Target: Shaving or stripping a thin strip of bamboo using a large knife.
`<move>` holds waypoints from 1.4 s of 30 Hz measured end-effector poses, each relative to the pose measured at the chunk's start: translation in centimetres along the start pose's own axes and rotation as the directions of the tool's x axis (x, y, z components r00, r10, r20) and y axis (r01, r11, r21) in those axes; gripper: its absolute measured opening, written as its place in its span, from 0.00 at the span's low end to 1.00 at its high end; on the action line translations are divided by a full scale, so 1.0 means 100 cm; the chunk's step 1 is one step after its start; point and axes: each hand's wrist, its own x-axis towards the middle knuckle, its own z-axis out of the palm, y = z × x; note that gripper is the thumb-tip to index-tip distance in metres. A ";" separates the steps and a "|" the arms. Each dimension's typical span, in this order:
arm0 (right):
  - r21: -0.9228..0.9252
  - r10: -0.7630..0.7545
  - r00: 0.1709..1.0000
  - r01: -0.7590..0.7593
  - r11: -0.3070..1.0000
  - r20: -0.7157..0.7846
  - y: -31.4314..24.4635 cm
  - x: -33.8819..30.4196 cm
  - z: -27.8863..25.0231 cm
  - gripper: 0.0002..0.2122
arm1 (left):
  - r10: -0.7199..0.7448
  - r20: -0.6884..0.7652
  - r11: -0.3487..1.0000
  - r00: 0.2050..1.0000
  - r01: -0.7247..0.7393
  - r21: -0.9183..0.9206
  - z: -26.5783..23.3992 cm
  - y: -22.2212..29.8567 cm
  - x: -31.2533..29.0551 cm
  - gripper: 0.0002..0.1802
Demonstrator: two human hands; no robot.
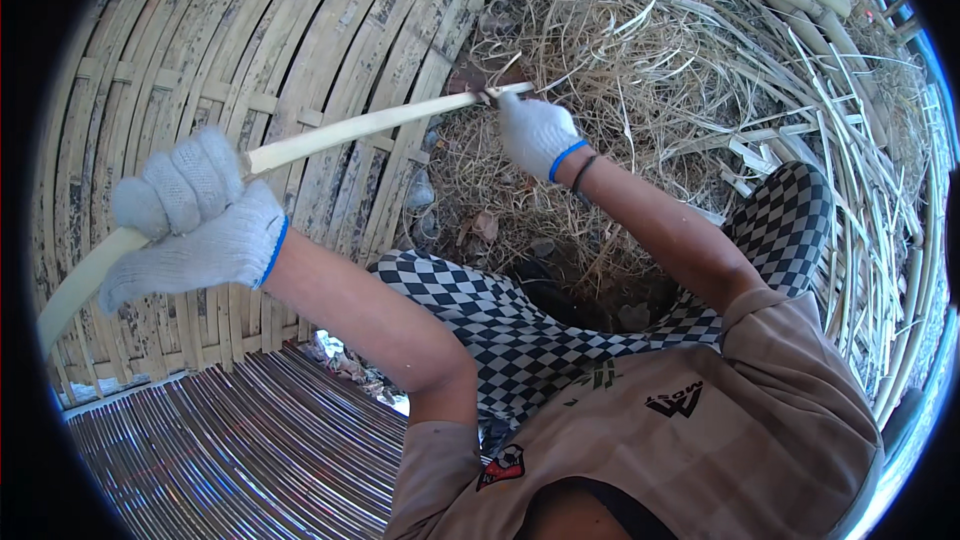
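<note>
A long pale bamboo strip (370, 124) runs from the left edge up toward the middle. My left hand (205, 205), in a white knit glove with a blue cuff, is closed around it. At the strip's far end is my right hand (535, 130), gloved the same way, its fingers closed. A dark brown, flat, blade-like piece (472, 80) shows beside those fingers, behind the strip; I cannot tell its kind or whether the hand holds it. A thin curl of bamboo (508, 68) stands up at the strip's end.
A woven bamboo panel (330, 30) fills the upper left. Loose shavings (610, 50) cover the ground ahead, with split bamboo lengths (860, 190) piled at the right. My checkered-trouser legs (500, 310) are bent below. A slatted surface (240, 450) lies lower left.
</note>
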 end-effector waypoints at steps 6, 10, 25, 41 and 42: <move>-0.166 0.094 0.975 -0.060 0.984 0.203 0.000 -0.003 0.009 0.10 | 0.006 -0.165 0.996 0.986 0.009 0.091 -0.004 0.000 -0.003 0.44; -0.066 -0.019 0.999 0.017 0.998 -0.031 0.007 0.008 0.010 0.13 | -0.014 -0.147 0.995 0.989 0.028 0.093 -0.003 -0.001 -0.002 0.44; 0.111 -0.142 0.981 0.128 0.986 0.132 0.012 0.017 0.011 0.08 | -0.045 -0.133 0.999 0.990 0.048 0.013 -0.008 -0.011 0.000 0.45; -0.182 0.198 0.970 -0.171 0.968 0.144 0.081 0.029 0.039 0.11 | -0.006 -0.114 0.999 0.994 0.012 0.051 -0.009 -0.013 0.001 0.43; -0.114 0.176 0.970 -0.158 0.981 0.168 0.080 0.025 0.038 0.10 | -0.016 -0.067 0.999 0.998 0.019 0.042 -0.009 -0.013 0.000 0.43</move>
